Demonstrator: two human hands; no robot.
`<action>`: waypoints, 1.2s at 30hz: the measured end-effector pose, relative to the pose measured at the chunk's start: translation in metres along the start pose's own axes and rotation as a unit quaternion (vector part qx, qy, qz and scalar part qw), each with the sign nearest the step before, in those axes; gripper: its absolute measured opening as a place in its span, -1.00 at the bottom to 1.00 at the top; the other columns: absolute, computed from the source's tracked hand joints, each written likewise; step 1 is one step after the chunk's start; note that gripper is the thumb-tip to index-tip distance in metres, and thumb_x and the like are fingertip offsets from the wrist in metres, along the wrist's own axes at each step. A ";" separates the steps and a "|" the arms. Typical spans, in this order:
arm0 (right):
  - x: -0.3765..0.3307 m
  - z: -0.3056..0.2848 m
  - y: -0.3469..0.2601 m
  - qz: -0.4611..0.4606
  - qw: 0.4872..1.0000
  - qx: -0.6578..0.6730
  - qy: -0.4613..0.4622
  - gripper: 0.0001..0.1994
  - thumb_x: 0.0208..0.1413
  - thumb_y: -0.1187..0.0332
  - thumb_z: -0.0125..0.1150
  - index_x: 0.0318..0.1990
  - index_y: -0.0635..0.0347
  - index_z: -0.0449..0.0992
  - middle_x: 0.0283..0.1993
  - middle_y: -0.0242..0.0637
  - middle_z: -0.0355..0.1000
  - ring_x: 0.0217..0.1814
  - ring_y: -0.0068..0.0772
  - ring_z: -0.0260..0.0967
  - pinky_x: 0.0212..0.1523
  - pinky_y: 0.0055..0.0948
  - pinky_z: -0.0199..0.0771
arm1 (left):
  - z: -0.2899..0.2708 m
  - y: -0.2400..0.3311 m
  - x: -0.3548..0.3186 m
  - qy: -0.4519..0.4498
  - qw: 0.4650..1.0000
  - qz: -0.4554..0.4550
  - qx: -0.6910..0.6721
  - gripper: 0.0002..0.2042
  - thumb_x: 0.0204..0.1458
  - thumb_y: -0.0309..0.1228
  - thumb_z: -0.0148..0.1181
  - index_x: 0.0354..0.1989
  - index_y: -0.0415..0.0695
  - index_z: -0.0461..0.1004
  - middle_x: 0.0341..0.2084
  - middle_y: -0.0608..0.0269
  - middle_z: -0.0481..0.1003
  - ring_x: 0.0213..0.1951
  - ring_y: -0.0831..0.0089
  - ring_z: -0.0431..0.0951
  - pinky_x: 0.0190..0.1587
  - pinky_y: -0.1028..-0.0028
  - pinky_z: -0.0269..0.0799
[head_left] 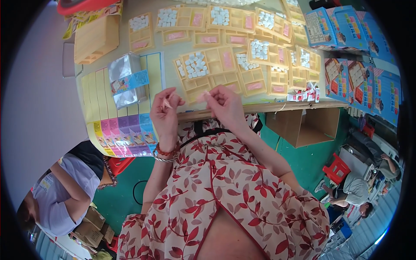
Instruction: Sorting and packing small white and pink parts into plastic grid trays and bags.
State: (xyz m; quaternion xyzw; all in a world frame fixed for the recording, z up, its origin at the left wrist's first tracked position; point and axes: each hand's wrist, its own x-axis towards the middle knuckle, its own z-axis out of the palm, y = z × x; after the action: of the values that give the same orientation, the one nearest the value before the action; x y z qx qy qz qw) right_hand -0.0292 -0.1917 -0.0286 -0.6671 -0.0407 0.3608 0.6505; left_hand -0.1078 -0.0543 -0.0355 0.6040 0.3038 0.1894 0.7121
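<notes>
Just above the table's front edge, my left hand point(165, 116) is closed, with a thin pale pink packet point(167, 103) between its fingers. Opposite it, my right hand point(226, 107) pinches another small translucent pink packet point(202, 95). Both hands are beside the nearest yellow compartment tray point(193, 94), partly hiding it. Behind that stands a tray with white blocks point(196, 65) in one compartment and a pink packet point(227, 60) in another. Several similar yellow trays point(186, 19) cover the table further back, some overlapping, most with white blocks and pink packets.
Left lie printed card sheets point(97, 97) with a clear plastic box point(125, 80) on them, near a stack of yellow trays point(96, 40). Red and white sachets point(308, 93) lie right, beside blue printed boxes point(336, 28). A cardboard box point(314, 125) sits below; other people work around.
</notes>
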 end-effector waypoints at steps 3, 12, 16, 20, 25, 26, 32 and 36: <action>0.008 -0.003 0.010 -0.001 0.993 -0.102 0.063 -0.81 0.11 0.34 0.11 -0.43 0.27 0.37 -0.64 -0.43 0.33 -0.68 -0.74 0.22 -0.69 -0.73 0.17 | -0.009 0.003 0.003 0.013 1.000 -0.014 -0.012 -0.80 0.06 -0.49 0.11 -0.15 -0.26 0.41 -0.46 0.35 0.41 -0.43 0.63 0.43 -0.34 0.65 0.41; 0.010 -0.002 0.025 -0.153 0.914 -0.353 0.129 -0.73 0.04 0.30 0.16 -0.56 0.31 0.36 -0.65 -0.19 0.34 -0.65 -0.34 0.31 -0.61 -0.38 0.24 | 0.001 0.014 0.001 -0.066 0.990 -0.121 -0.031 -0.77 0.15 -0.34 0.01 -0.17 -0.26 0.40 -0.54 0.34 0.40 -0.57 0.65 0.37 -0.53 0.68 0.30; 0.003 0.003 0.017 -0.122 0.906 -0.395 0.095 -0.72 0.05 0.23 0.08 -0.55 0.26 0.38 -0.60 -0.11 0.36 -0.54 -0.04 0.35 -0.52 -0.21 0.30 | 0.006 0.017 0.001 -0.075 0.991 -0.113 -0.013 -0.78 0.17 -0.32 -0.04 -0.18 -0.22 0.39 -0.61 0.41 0.35 -0.63 0.74 0.25 -0.61 0.76 0.09; -0.010 -0.012 -0.010 -0.086 0.930 -0.352 0.065 -0.76 0.07 0.24 0.12 -0.45 0.26 0.39 -0.60 -0.18 0.38 -0.58 -0.24 0.38 -0.55 -0.36 0.33 | 0.017 0.022 0.004 -0.091 0.988 -0.124 -0.007 -0.80 0.16 -0.33 -0.02 -0.18 -0.20 0.39 -0.63 0.40 0.36 -0.66 0.74 0.27 -0.65 0.74 0.08; -0.030 -0.027 -0.013 -0.145 0.986 -0.073 0.030 -0.83 0.09 0.38 0.11 -0.25 0.28 0.34 -0.50 -0.31 0.41 -0.56 -0.65 0.32 -0.59 -0.60 0.27 | 0.060 0.020 -0.006 -0.159 0.982 -0.090 0.042 -0.81 0.18 -0.33 -0.05 -0.19 -0.18 0.37 -0.63 0.42 0.36 -0.65 0.74 0.27 -0.64 0.73 0.12; -0.032 -0.031 -0.010 -0.171 0.982 -0.063 0.054 -0.83 0.10 0.42 0.10 -0.20 0.28 0.31 -0.48 -0.34 0.40 -0.54 -0.74 0.29 -0.59 -0.68 0.25 | 0.073 0.020 -0.009 -0.170 0.981 -0.072 0.063 -0.82 0.18 -0.34 -0.06 -0.20 -0.18 0.37 -0.64 0.43 0.36 -0.65 0.74 0.27 -0.64 0.72 0.13; -0.053 -0.089 -0.028 -0.142 0.932 -0.267 0.197 -0.92 0.08 0.48 0.09 -0.29 0.30 0.41 -0.54 -0.40 0.39 -0.56 -0.74 0.27 -0.56 -0.71 0.27 | 0.126 0.022 0.001 -0.294 0.946 -0.085 0.109 -0.82 0.18 -0.32 -0.07 -0.23 -0.16 0.37 -0.55 0.39 0.40 -0.67 0.73 0.27 -0.65 0.71 0.14; -0.044 -0.177 -0.026 -0.182 0.871 -0.221 0.400 -0.90 0.11 0.46 0.03 -0.30 0.27 0.46 -0.60 -0.46 0.36 -0.61 -0.69 0.17 -0.57 -0.64 0.23 | 0.146 0.026 0.020 -0.333 0.937 -0.094 0.051 -0.79 0.18 -0.28 -0.06 -0.19 -0.16 0.40 -0.51 0.35 0.45 -0.65 0.76 0.27 -0.67 0.73 0.08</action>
State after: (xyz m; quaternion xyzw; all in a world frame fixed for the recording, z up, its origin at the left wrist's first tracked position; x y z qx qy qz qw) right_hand 0.0438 -0.3589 -0.0058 -0.8616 0.0234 -0.0798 0.5008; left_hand 0.0061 -0.1455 -0.0019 0.6367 0.1138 -0.1068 0.7552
